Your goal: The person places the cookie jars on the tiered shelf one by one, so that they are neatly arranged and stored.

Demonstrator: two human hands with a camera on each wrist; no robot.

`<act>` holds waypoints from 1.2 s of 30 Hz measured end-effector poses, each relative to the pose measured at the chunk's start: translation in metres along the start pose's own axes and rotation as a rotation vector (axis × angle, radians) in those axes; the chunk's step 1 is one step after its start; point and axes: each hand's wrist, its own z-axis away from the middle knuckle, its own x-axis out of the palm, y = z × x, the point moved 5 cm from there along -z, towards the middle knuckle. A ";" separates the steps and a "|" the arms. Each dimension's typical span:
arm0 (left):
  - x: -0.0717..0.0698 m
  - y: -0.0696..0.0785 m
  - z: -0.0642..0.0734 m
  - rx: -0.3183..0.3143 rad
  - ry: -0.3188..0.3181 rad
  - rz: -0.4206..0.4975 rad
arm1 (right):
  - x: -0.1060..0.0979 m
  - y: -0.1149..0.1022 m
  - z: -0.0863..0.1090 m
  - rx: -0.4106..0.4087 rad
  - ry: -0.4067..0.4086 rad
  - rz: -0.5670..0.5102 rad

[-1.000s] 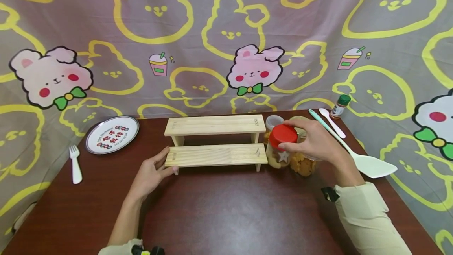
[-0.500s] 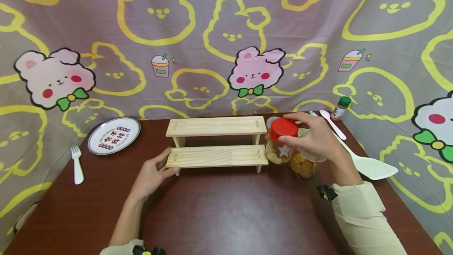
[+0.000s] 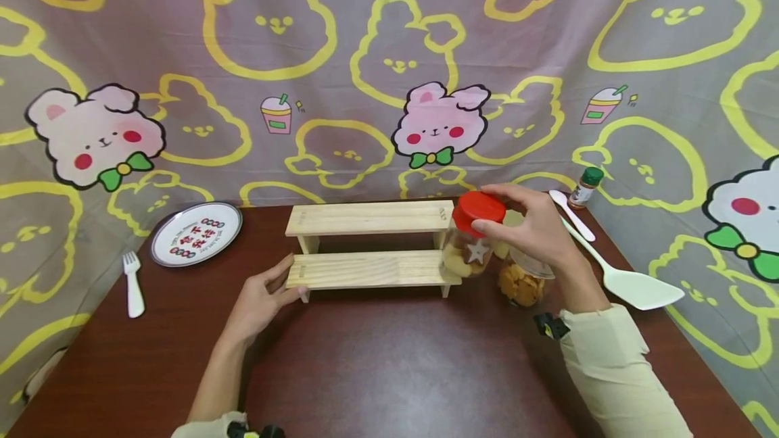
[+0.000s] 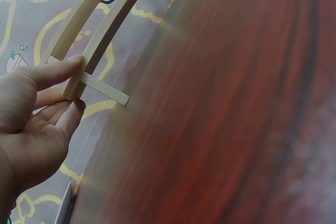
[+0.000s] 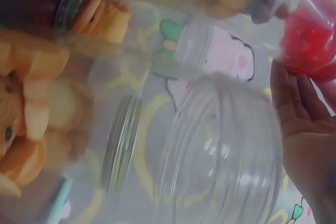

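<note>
My right hand [image 3: 535, 228] grips a clear jar [image 3: 458, 263] by its red lid [image 3: 481, 211]. Pale pieces and a white star show on the jar, which is tilted and overlaps the right end of a two-step wooden rack [image 3: 371, 270]. Whether it touches the wood I cannot tell. In the right wrist view, the fingers [image 5: 294, 95] are at the red lid [image 5: 310, 40]. With thumb and fingers, my left hand [image 3: 258, 306] pinches the left end of the rack's lower board, seen also as a board [image 4: 107, 30] in the left wrist view.
Just right of the held jar stands a jar of orange-brown biscuits [image 3: 520, 284]. A white turner [image 3: 639, 287], a white spoon [image 3: 572, 215] and a green-capped bottle [image 3: 585, 189] lie or stand farther right. Left are a plate [image 3: 213, 249] and a white fork [image 3: 132, 282]. Patterned cloth [image 3: 341, 39] hangs behind.
My right hand has raised the red-lidded jar and shifted it left, from beside the rack to over its right end. The left hand keeps its hold on the rack.
</note>
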 end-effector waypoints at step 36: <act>-0.002 0.001 0.000 -0.007 0.005 0.044 | 0.038 -0.029 -0.045 0.029 0.193 -0.249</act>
